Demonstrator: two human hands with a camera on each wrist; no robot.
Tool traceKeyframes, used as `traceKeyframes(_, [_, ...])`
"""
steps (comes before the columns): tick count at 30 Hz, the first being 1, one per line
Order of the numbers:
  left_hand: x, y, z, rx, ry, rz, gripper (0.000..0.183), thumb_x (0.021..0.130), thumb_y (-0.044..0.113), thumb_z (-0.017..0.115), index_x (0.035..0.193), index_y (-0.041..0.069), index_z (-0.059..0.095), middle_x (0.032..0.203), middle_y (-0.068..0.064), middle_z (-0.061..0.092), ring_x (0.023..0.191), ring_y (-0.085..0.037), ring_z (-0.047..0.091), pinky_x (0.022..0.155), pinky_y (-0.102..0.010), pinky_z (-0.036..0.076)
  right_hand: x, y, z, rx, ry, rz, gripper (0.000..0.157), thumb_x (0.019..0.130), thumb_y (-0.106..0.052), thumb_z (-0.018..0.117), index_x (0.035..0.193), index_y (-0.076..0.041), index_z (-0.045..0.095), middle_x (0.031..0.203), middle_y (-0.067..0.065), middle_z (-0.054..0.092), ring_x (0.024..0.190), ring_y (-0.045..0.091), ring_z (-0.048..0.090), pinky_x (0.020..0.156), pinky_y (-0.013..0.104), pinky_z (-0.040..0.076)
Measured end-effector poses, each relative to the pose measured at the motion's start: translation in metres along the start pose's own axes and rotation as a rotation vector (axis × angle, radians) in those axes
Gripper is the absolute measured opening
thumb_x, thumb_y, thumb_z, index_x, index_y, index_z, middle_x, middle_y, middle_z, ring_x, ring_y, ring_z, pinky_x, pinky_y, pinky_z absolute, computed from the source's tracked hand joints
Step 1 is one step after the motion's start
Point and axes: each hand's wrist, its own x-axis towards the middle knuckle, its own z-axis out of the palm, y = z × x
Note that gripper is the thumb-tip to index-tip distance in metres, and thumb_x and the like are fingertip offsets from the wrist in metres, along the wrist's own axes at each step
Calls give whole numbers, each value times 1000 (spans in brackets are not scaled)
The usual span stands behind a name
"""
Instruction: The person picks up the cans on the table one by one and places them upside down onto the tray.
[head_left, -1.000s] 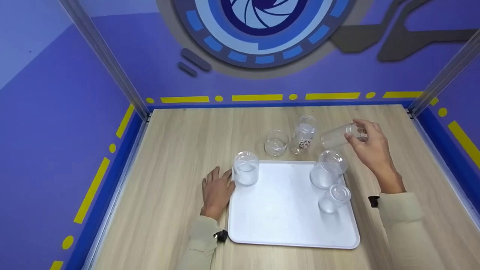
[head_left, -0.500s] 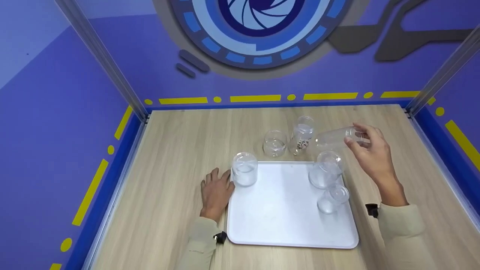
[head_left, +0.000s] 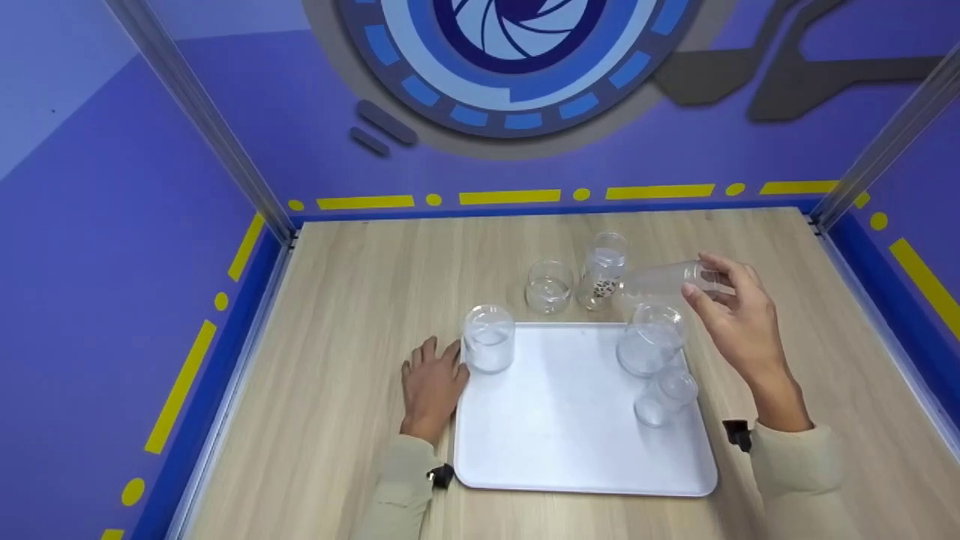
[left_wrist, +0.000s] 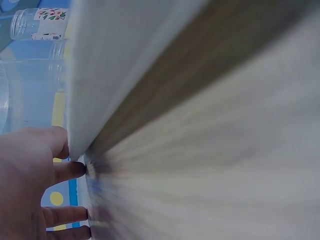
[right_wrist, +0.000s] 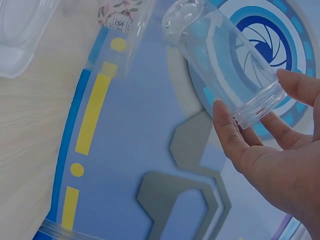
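Observation:
My right hand (head_left: 739, 322) holds a tall clear jar (head_left: 652, 283) by its threaded mouth, with thumb and fingers around it. The jar lies nearly level in the air, its base pointing left, above the back right of the white tray (head_left: 562, 427). In the right wrist view the jar's threaded rim (right_wrist: 260, 105) sits between the thumb and fingers. My left hand (head_left: 433, 390) rests beside the tray's left edge, fingers spread. The left wrist view shows its thumb at the tray rim (left_wrist: 80, 100) and fingertips on the table.
On the tray stand a wide jar (head_left: 490, 341) at the back left, a wide jar (head_left: 649, 345) at the back right and a smaller jar (head_left: 664, 401) before it. Behind it are a low jar (head_left: 549, 289) and a tall jar with a printed label (head_left: 602, 274). Walls enclose the table.
My right hand has brought the tall jar leftward and slightly toward the tray, tipping it closer to level. The left hand stays at the tray's edge.

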Motion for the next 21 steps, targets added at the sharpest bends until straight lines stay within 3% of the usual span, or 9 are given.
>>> traceKeyframes(13, [1,-1,0,15,-24,-14,47,105,38,62,146,17,66,152,-20,51,140,-41,46,111,-65,39,-11,-4,10,96,-7,14,48,100,2,70,146,5,57,137,16,59,122,17,57,98,13,47])
traceKeyframes(21, [0,-2,2,9,3,8,45,105,36,63,145,16,67,150,-22,52,136,-43,49,108,-66,41,-14,-6,15,178,-16,89,49,100,3,70,147,6,55,136,20,60,118,12,57,97,13,48])
